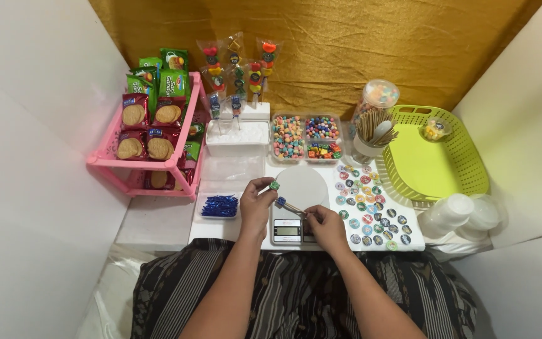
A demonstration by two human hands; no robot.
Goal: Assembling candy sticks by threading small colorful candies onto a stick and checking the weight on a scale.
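My left hand point(256, 204) pinches a green candy point(274, 185), right hand point(325, 225) grips the skewer point(291, 207) (over the scale point(297, 213)).

I see plain white walls point(26, 188) at both sides, a gold crinkled cloth point(346, 44) behind the white table's point(158, 220) far edge, under even light.

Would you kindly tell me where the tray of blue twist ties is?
The tray of blue twist ties sits left of the kitchen scale, below the pink rack.
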